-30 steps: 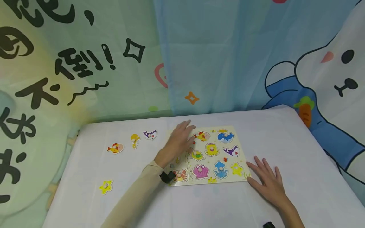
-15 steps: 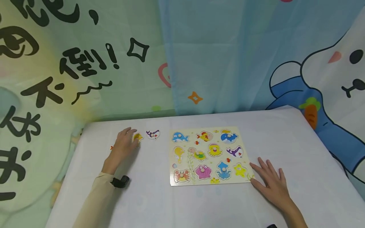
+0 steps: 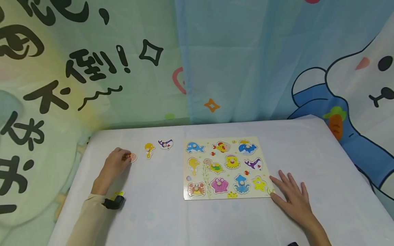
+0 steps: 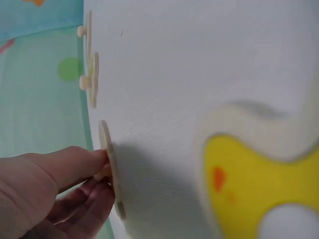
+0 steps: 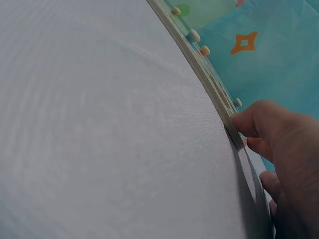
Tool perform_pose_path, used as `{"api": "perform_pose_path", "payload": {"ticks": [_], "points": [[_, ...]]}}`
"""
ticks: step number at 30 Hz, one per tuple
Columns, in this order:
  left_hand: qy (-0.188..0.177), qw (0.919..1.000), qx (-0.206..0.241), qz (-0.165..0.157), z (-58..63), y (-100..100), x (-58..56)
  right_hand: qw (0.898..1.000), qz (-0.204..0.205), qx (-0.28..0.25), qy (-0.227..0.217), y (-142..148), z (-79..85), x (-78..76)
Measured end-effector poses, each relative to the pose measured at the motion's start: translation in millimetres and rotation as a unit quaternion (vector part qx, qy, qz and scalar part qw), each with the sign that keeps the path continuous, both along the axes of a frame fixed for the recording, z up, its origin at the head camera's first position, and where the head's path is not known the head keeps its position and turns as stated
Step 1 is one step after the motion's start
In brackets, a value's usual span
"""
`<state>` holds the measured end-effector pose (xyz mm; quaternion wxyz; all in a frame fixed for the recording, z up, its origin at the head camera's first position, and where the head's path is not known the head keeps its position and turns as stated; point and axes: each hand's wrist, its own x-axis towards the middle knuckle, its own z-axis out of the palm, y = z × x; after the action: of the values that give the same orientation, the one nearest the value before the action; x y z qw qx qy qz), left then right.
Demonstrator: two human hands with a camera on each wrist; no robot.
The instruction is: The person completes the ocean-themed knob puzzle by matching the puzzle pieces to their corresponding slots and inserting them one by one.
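Observation:
At the left of the table, my left hand (image 3: 114, 163) pinches the small knob of a wooden fish puzzle piece (image 3: 133, 157) between thumb and fingers. In the left wrist view that fish piece (image 4: 110, 162) shows edge-on, and the fingers hide part of it. The puzzle board (image 3: 212, 197) lies flat at mid-table, with several sea animals on it. My right hand (image 3: 290, 198) lies beside the board's right edge with fingers spread. Its thumb touches the board's corner in the right wrist view, where the board's edge (image 5: 212, 97) is seen from the side.
A yellow seahorse piece (image 3: 149, 150) and a purple whale piece (image 3: 166, 144) lie beyond the left hand. A yellow star piece (image 4: 234, 184) lies near the left wrist, partly hidden in the head view. A printed curtain (image 3: 227, 68) hangs behind the white table (image 3: 227, 225).
My left hand has moved from over the board's left side to the left, and now grips the fish piece by its knob. The right hand has stayed at the board's corner.

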<state>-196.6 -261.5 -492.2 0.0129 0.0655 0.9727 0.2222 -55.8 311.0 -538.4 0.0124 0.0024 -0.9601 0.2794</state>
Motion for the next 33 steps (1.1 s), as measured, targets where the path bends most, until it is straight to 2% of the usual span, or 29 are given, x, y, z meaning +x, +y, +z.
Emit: {"api": "perform_pose_path", "payload": {"ticks": [6,13,21,33], "points": [[-0.064,0.9978,0.009,0.017,7.2,-4.0,-4.2,1.0,-0.004,-0.002,-0.003,-0.6,0.9,-0.3],[-0.077,0.9968,0.003,0.018,9.8,-5.4,-5.5,1.0,0.0,-0.004,-0.003,0.5,0.2,-1.0],[-0.072,0.9969,-0.003,0.033,9.3,-2.7,-3.9,1.0,0.002,-0.002,0.007,2.6,-2.1,-1.4],[-0.027,0.9992,0.002,0.028,9.5,-1.3,0.7,1.0,0.001,-0.005,-0.002,1.1,1.9,-1.0]]}}
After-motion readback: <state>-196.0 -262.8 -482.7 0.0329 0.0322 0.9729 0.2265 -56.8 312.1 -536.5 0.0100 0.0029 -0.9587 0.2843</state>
